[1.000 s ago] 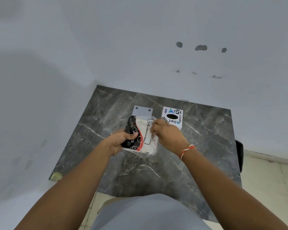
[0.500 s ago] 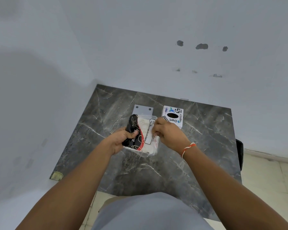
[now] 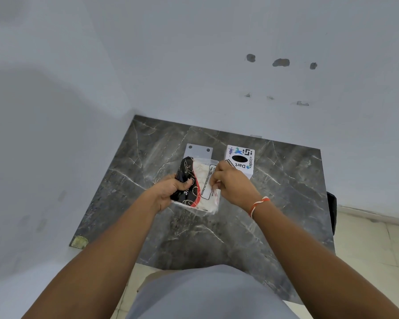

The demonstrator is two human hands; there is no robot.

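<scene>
A clear plastic packet [image 3: 205, 187] with white contents and a black-outlined label is held just above the dark marble table [image 3: 274, 203]. Against its left side lies a black and red printed piece [image 3: 187, 178]. My left hand [image 3: 171, 188] grips that black and red piece with its thumb on top. My right hand [image 3: 234, 181] pinches the packet's right edge with curled fingers; an orange and white thread circles its wrist.
A white box [image 3: 241, 161] printed with "Dart" and a black oval stands behind my right hand. A flat grey plate [image 3: 198, 150] with two holes lies behind the packet. Pale walls close the table's back and left. A dark object [image 3: 331, 210] sits at the right edge.
Both hands have stayed on the packet and shifted only slightly; the packet looks a little more tilted than a second ago.
</scene>
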